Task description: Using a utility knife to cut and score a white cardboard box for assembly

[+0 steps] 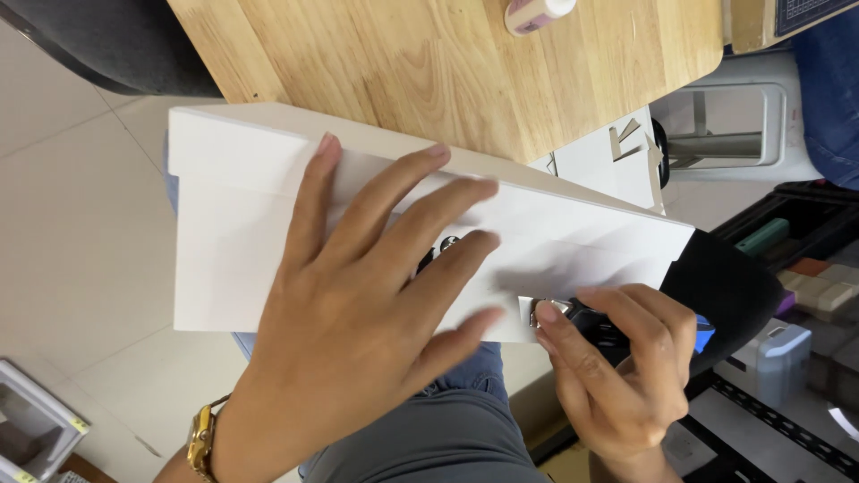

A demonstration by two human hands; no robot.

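At the lower centre of the frame, the left hand [358, 313] is lying flat with fingers spread wide on the face of a white cardboard box [233, 241]; it is pressing on the panel, not closing around anything. A gold wristwatch [202, 440] is showing on that wrist at the lower left. At the lower right, the right hand [626, 376] is curling narrowly around a small dark tool [595, 326] with a metal tip, held against the box's lower edge; its exact kind is not discernible. The box is spanning the middle of the frame, tilted down to the right, and its contents are not visible. Beyond it, in the upper centre, a wooden table [429, 63] is carrying a white and pink bottle [535, 14] at the top edge. At the right edge, a dark tray [805, 268] is holding several small coloured blocks.
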